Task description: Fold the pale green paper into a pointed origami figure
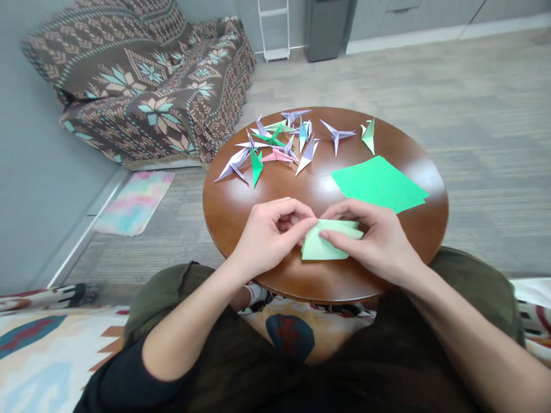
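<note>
A pale green folded sheet of origami paper [329, 246] is held between both hands, above the near part of the round table. My left hand [278, 232] pinches its upper left corner between thumb and forefinger. On the other side, my right hand [372, 235] grips the paper with the thumb on top and the fingers behind it. Several layers show at the paper's right edge. Just beyond my right hand lie bright green square sheets [379, 183], slightly fanned.
Several folded paper cranes [273, 137] in purple, green, pink and white crowd the far left of the brown table [224, 206]. A purple crane [336, 135] and a light green crane [368, 136] stand farther right. A draped sofa [163, 109] is beyond.
</note>
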Tool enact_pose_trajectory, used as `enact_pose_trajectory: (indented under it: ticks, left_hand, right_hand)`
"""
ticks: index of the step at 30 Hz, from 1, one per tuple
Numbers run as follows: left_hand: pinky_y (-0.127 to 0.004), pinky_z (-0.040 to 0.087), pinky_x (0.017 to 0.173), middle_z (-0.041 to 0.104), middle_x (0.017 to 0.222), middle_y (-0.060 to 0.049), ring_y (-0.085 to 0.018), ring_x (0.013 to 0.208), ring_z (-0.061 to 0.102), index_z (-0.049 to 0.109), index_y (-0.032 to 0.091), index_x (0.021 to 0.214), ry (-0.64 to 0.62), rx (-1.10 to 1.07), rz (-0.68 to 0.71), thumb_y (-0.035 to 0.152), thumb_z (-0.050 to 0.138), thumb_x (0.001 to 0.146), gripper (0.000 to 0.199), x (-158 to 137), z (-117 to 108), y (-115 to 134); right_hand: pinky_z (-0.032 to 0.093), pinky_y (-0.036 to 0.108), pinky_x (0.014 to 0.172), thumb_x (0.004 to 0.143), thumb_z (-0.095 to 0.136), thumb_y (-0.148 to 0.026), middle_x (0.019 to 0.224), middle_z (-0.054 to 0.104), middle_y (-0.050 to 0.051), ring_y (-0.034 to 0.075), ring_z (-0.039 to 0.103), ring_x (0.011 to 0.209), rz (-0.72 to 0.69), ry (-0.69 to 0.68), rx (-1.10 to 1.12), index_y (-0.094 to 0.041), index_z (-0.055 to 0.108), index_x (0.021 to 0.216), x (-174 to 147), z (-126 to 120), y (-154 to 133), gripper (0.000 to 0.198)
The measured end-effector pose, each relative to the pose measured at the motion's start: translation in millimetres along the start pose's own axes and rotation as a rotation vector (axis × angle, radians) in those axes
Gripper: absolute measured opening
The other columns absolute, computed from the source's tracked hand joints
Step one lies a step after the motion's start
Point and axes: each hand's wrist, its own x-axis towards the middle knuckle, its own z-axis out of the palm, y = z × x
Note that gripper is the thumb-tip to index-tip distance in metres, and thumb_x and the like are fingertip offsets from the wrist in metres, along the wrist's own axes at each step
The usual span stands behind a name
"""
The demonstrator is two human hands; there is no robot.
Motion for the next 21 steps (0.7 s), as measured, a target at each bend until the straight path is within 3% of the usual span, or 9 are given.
enact_pose_trajectory:
  ticks: [4, 9, 14, 21]
  left_hand:
    - [-0.02, 0.057, 0.062, 0.069, 0.07, 0.0, -0.011, 0.06, 0.067, 0.072, 0.014, 0.085, 0.018, -0.126, -0.075, 0.028, 0.083, 0.084, 0.018, 1.2, 2.2, -0.4]
    - [-0.024, 0.06, 0.064, 0.072, 0.07, -0.003, -0.014, 0.062, 0.071, 0.072, 0.014, 0.087, -0.045, -0.109, -0.123, 0.036, 0.082, 0.085, 0.024, -1.4, 5.8, -2.3]
    - [-0.021, 0.052, 0.055, 0.069, 0.067, -0.002, -0.012, 0.057, 0.064, 0.071, 0.015, 0.083, -0.02, 0.09, -0.026, 0.029, 0.079, 0.086, 0.017, -2.9, 6.6, -3.1]
    - [-0.02, 0.049, 0.053, 0.064, 0.058, 0.002, -0.01, 0.051, 0.06, 0.066, 0.015, 0.08, 0.012, -0.057, -0.136, 0.028, 0.079, 0.083, 0.019, 2.1, 2.8, -0.5]
  right_hand:
    - [0.05, 0.026, 0.059, 0.076, 0.085, -0.022, 0.086, 0.073, -0.002, 0.016, 0.066, 0.068, 0.083, 0.093, 0.039, -0.023, 0.069, 0.107, 2.5, 0.5, 2.0, 0.035]
    - [0.055, 0.028, 0.064, 0.075, 0.087, -0.024, 0.085, 0.077, 0.0, 0.018, 0.071, 0.07, 0.119, 0.119, 0.075, -0.023, 0.067, 0.108, 2.1, 2.8, 3.4, 0.038]
    - [0.056, 0.029, 0.065, 0.074, 0.087, -0.025, 0.084, 0.077, 0.0, 0.019, 0.072, 0.07, 0.138, 0.131, 0.11, -0.022, 0.065, 0.108, 1.7, 7.4, 2.5, 0.041]
    - [0.046, 0.024, 0.052, 0.07, 0.081, -0.015, 0.07, 0.066, -0.006, 0.013, 0.059, 0.057, 0.178, 0.151, 0.222, -0.023, 0.057, 0.103, 5.9, 5.2, 2.3, 0.042]
